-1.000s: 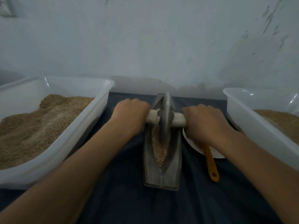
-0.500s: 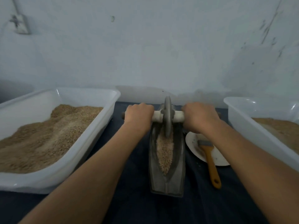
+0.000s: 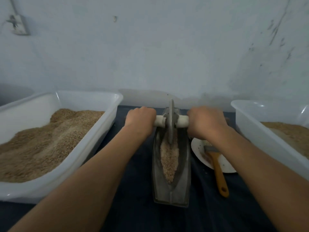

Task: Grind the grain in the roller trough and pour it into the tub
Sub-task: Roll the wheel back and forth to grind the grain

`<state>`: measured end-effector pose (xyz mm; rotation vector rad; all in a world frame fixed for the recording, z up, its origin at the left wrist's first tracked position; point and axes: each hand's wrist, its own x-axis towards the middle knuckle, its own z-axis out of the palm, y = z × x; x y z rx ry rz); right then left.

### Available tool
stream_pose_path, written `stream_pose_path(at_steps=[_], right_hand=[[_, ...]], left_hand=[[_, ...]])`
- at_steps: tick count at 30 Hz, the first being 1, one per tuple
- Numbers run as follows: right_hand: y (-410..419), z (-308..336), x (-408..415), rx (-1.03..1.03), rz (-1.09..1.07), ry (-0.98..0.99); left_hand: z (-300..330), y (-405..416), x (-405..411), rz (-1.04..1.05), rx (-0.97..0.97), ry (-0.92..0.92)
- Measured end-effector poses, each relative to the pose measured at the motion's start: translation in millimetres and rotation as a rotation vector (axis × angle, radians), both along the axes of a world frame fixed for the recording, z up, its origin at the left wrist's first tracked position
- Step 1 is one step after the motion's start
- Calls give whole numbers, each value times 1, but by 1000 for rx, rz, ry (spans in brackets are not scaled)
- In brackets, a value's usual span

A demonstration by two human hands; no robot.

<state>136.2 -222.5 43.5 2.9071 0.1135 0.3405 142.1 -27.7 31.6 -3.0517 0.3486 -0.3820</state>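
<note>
Gripping the white handle (image 3: 182, 121) on both sides of a metal wheel (image 3: 170, 122), with the left hand (image 3: 141, 118) and the right hand (image 3: 206, 122) each curled in a fist around its end. Standing the wheel upright, on edge, at the far end of a narrow boat-shaped metal trough (image 3: 171, 166). Resting in the trough's groove, running from under the wheel towards the near tip: a strip of pale, coarse grain (image 3: 168, 159), looking only partly crushed.

Judging the step as mid-grind, with pouring not yet begun. Doing it well probably means pressing down evenly through both fists, keeping the handle level so the wheel is not tipping sideways, and rolling the full length of the groove without pushing grain over the rim.

Sitting just left of the trough: a white plastic tub (image 3: 107, 131) heaped with brown meal. Sitting to the right: a second white tub (image 3: 250, 131), also holding meal; not possible to tell which is meant for the pour. Lying between trough and right tub: a white plate (image 3: 199, 153) with a brush (image 3: 215, 166) across it. Covering the table underneath: a dark cloth (image 3: 133, 215).
</note>
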Motion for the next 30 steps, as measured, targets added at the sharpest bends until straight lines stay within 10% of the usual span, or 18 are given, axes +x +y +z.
stream_pose_path(at_steps=[30], right_hand=[[-17, -31, -77, -28, 169, -214]], left_hand=[[-11, 22, -59, -67, 47, 24]])
